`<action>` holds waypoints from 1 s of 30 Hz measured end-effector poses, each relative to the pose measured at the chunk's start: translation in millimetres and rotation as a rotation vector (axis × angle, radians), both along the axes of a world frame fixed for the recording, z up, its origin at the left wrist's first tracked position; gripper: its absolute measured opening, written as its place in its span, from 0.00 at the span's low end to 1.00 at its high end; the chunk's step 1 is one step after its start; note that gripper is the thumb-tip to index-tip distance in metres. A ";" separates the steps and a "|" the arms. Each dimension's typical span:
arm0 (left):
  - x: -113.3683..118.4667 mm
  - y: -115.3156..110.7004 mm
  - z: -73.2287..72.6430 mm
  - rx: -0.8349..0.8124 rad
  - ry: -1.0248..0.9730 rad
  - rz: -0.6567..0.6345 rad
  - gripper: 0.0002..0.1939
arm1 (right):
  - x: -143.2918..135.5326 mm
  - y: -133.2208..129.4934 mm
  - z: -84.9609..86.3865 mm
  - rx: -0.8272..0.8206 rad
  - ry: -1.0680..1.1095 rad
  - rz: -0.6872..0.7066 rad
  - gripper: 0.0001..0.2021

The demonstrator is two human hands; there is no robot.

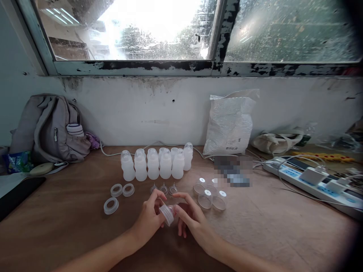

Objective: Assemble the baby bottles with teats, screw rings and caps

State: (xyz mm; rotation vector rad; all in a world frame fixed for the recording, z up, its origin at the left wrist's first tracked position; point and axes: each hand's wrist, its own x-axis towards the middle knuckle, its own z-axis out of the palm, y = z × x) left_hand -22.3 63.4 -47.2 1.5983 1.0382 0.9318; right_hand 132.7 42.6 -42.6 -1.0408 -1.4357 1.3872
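Between my two hands, above the front of the table, is a translucent bottle collar tilted on its side. My left hand grips the collar with thumb and fingers. The fingertips of my right hand close on a transparent bottle nipple at the collar's right side; how deep it sits in the collar is hidden. Just beyond my fingers stand three transparent nipples, partly covered. Three loose collars lie to the left. Several transparent bottle caps with white dots are grouped to the right.
Several frosted baby bottles with domed tops stand in rows behind the nipples. A backpack leans at the back left, a white plastic package against the wall. A power strip with cables runs along the right side.
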 end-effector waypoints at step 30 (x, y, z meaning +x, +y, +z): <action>-10.8 8.0 8.1 0.023 -0.179 -0.095 0.09 | 12.9 151.8 157.7 0.655 -1.338 -0.382 0.11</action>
